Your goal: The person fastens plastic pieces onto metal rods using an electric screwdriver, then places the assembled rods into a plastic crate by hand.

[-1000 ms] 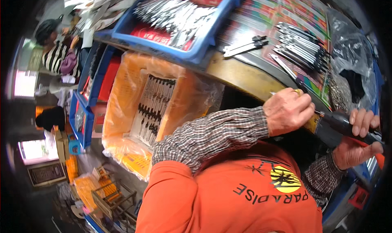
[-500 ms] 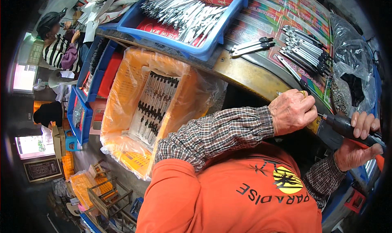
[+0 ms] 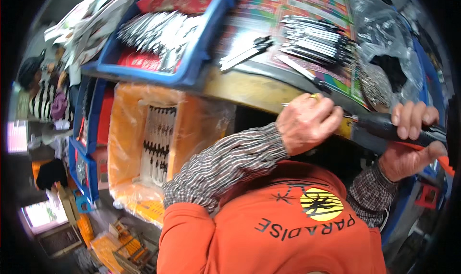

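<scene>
My left hand (image 3: 309, 125) is closed, with a ring on one finger, around what looks like a drawing compass; only a thin metal tip (image 3: 285, 104) sticks out on its left side, the rest hidden by the fingers. My right hand (image 3: 412, 137) grips a black electric screwdriver (image 3: 379, 125), its bit pointing left at my left fist. Whether the bit touches the held piece cannot be made out. Just beyond the left hand lies a single white-and-black compass (image 3: 303, 71). Behind it is a heap of similar compasses (image 3: 314, 41), with a few more (image 3: 247, 53) to the left.
A blue tray (image 3: 192, 67) full of white and silver parts stands on the bench. Below left is a plastic-lined orange crate (image 3: 127, 130) holding rows of compasses. A clear bag (image 3: 391, 41) and small metal parts (image 3: 373, 84) lie at right. Another person (image 3: 45, 98) sits far left.
The whole view has shifted and turned, so bench and hands appear farther left. Both hands keep their grips, the screwdriver still pointing at the left fist.
</scene>
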Demonstrator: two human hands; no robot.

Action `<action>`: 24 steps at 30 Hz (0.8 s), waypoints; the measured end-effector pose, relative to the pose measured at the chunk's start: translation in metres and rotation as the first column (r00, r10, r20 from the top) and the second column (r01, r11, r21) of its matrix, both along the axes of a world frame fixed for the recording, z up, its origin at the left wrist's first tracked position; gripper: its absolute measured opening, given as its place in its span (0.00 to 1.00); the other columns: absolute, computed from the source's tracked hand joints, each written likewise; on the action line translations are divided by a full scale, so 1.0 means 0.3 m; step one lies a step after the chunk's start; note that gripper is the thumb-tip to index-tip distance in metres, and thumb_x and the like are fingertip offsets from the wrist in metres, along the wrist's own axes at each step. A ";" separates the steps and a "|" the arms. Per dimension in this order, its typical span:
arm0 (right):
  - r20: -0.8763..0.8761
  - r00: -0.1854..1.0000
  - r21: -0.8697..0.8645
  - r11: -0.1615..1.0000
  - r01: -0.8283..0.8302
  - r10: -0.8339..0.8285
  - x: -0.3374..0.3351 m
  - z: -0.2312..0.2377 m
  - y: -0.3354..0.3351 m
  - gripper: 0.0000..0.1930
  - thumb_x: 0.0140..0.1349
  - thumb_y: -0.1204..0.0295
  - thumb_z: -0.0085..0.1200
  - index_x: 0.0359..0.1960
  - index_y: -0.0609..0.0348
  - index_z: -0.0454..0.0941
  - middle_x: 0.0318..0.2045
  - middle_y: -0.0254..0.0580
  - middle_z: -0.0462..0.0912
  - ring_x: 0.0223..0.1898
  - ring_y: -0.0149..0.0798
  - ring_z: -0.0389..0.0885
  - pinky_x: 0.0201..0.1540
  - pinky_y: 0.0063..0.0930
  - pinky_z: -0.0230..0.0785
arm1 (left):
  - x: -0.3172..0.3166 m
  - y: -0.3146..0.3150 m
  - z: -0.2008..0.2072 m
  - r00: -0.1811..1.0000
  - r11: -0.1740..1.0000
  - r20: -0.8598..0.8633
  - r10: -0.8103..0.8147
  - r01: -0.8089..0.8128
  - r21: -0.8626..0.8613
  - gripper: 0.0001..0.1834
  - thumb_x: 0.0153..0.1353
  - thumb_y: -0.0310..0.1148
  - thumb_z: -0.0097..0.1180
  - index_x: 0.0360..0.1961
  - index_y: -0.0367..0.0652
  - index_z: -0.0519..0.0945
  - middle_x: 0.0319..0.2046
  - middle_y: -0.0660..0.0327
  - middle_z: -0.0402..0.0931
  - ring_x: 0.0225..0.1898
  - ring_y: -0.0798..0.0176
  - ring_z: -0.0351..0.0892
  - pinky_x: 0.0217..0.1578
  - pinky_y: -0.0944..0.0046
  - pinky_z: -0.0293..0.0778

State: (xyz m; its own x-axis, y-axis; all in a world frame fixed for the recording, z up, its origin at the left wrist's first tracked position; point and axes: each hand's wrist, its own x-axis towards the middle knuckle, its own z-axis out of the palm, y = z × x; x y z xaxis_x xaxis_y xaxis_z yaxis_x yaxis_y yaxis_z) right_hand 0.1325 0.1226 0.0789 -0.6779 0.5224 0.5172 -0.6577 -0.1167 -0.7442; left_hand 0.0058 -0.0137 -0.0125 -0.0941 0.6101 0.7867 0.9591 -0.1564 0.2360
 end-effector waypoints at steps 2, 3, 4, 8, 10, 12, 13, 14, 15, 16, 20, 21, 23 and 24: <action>-0.033 0.999 0.103 0.995 -0.004 0.008 0.001 -0.009 0.019 0.29 0.49 0.41 0.52 0.35 0.56 0.66 0.20 0.29 0.66 0.21 0.27 0.66 0.31 0.26 0.60 | 0.003 0.004 0.003 1.000 1.000 -0.008 -0.010 0.010 -0.018 0.16 0.38 0.25 0.54 0.34 0.37 0.76 0.25 0.60 0.71 0.22 0.63 0.71 0.20 0.66 0.67; -0.044 0.999 0.119 0.993 -0.011 0.016 -0.002 -0.005 0.016 0.29 0.50 0.41 0.50 0.36 0.56 0.66 0.20 0.29 0.66 0.21 0.28 0.66 0.30 0.26 0.61 | -0.003 0.003 0.004 1.000 1.000 0.002 -0.029 0.029 0.011 0.16 0.37 0.25 0.55 0.33 0.37 0.77 0.24 0.60 0.72 0.22 0.63 0.72 0.20 0.65 0.67; -0.052 0.998 0.135 0.991 -0.016 0.023 -0.004 -0.010 0.019 0.29 0.51 0.41 0.49 0.36 0.56 0.66 0.20 0.30 0.67 0.21 0.28 0.67 0.30 0.27 0.62 | -0.011 0.001 -0.001 0.999 0.998 -0.013 -0.048 0.048 0.028 0.16 0.36 0.25 0.56 0.32 0.36 0.77 0.24 0.59 0.72 0.22 0.62 0.72 0.20 0.65 0.67; -0.046 0.999 0.035 0.999 0.020 -0.018 -0.008 -0.006 -0.001 0.26 0.49 0.45 0.55 0.33 0.56 0.66 0.19 0.29 0.65 0.20 0.27 0.66 0.29 0.25 0.61 | -0.013 0.011 0.004 0.998 0.997 0.001 -0.061 0.061 0.045 0.16 0.36 0.21 0.59 0.32 0.35 0.76 0.23 0.57 0.73 0.20 0.60 0.72 0.19 0.63 0.67; -0.049 0.999 0.029 1.000 0.012 -0.010 -0.002 -0.005 0.007 0.26 0.50 0.45 0.54 0.33 0.56 0.65 0.19 0.29 0.66 0.20 0.27 0.66 0.30 0.26 0.62 | -0.006 0.006 0.014 0.999 0.999 0.003 -0.043 0.043 0.022 0.15 0.38 0.20 0.60 0.32 0.36 0.77 0.24 0.58 0.73 0.20 0.60 0.72 0.20 0.63 0.67; -0.066 0.998 0.036 0.999 0.016 -0.014 -0.002 -0.007 0.013 0.26 0.50 0.44 0.53 0.33 0.56 0.65 0.19 0.29 0.66 0.20 0.28 0.67 0.30 0.26 0.63 | 0.001 0.008 0.013 0.999 1.000 0.029 -0.015 0.015 0.020 0.15 0.38 0.20 0.60 0.32 0.37 0.77 0.24 0.58 0.73 0.21 0.60 0.73 0.20 0.64 0.67; -0.068 0.998 0.030 1.000 0.008 -0.006 -0.001 -0.006 0.013 0.26 0.50 0.44 0.53 0.33 0.55 0.65 0.19 0.29 0.66 0.20 0.28 0.67 0.30 0.26 0.63 | -0.003 0.010 0.006 0.999 0.999 -0.007 -0.036 0.036 0.017 0.17 0.37 0.19 0.56 0.34 0.34 0.75 0.23 0.58 0.70 0.21 0.61 0.70 0.21 0.64 0.67; -0.069 0.998 0.023 1.000 -0.002 0.004 0.000 -0.006 0.014 0.26 0.51 0.44 0.52 0.33 0.55 0.65 0.19 0.29 0.67 0.20 0.28 0.68 0.30 0.26 0.63 | -0.004 0.012 0.005 0.999 0.999 -0.007 -0.046 0.046 0.019 0.17 0.37 0.19 0.56 0.34 0.34 0.75 0.23 0.58 0.70 0.21 0.61 0.70 0.21 0.64 0.67; -0.082 0.997 0.019 1.000 -0.002 0.003 -0.002 -0.012 0.017 0.26 0.51 0.43 0.51 0.33 0.55 0.65 0.18 0.30 0.67 0.20 0.28 0.68 0.29 0.26 0.63 | -0.005 0.014 0.003 0.999 0.999 -0.011 -0.040 0.040 0.008 0.17 0.37 0.19 0.56 0.35 0.34 0.75 0.24 0.58 0.70 0.22 0.61 0.70 0.21 0.64 0.68; -0.082 0.997 0.020 1.000 0.006 -0.004 -0.002 -0.015 0.020 0.26 0.51 0.43 0.51 0.33 0.55 0.65 0.18 0.30 0.67 0.20 0.28 0.68 0.29 0.26 0.63 | -0.002 0.018 0.003 0.999 0.999 -0.015 -0.032 0.032 -0.004 0.18 0.37 0.19 0.56 0.35 0.34 0.75 0.24 0.58 0.70 0.22 0.61 0.70 0.21 0.64 0.68; -0.084 0.996 0.027 1.000 -0.012 0.015 0.003 -0.015 0.021 0.27 0.51 0.43 0.51 0.33 0.55 0.65 0.18 0.30 0.67 0.20 0.28 0.68 0.29 0.26 0.64 | 0.017 0.027 0.028 0.995 0.999 0.095 0.020 -0.015 -0.052 0.13 0.40 0.18 0.58 0.32 0.36 0.76 0.26 0.56 0.73 0.24 0.57 0.74 0.24 0.63 0.70; -0.090 0.996 0.030 0.999 -0.013 0.016 0.003 -0.015 0.022 0.27 0.51 0.42 0.51 0.33 0.55 0.65 0.18 0.30 0.67 0.20 0.28 0.68 0.29 0.26 0.63 | 0.018 0.022 0.030 0.994 0.996 0.105 0.032 -0.023 -0.085 0.13 0.42 0.18 0.57 0.32 0.36 0.75 0.26 0.55 0.73 0.24 0.55 0.74 0.25 0.62 0.70; -0.091 0.996 0.032 0.999 -0.011 0.014 0.005 -0.015 0.024 0.27 0.50 0.42 0.51 0.34 0.55 0.65 0.18 0.30 0.67 0.20 0.28 0.68 0.29 0.26 0.63 | 0.027 0.013 0.041 0.988 0.995 0.150 0.044 -0.030 -0.096 0.13 0.42 0.18 0.57 0.33 0.37 0.75 0.26 0.55 0.72 0.25 0.55 0.74 0.25 0.62 0.70; -0.101 0.994 0.037 0.999 -0.027 0.031 0.005 -0.016 0.026 0.27 0.50 0.42 0.51 0.34 0.55 0.65 0.19 0.30 0.67 0.19 0.29 0.68 0.29 0.26 0.63 | 0.033 0.009 0.048 0.980 0.993 0.192 0.060 -0.040 -0.107 0.12 0.43 0.19 0.57 0.33 0.37 0.75 0.26 0.55 0.72 0.25 0.55 0.74 0.25 0.62 0.70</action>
State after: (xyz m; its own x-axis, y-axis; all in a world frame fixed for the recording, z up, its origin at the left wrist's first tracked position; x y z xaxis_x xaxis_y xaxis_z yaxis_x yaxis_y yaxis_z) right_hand 0.1341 0.1304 0.0743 -0.6359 0.4833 0.6016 -0.7264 -0.1117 -0.6781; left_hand 0.0156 -0.0111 0.0018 -0.2719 0.6771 0.6838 0.8992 -0.0743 0.4312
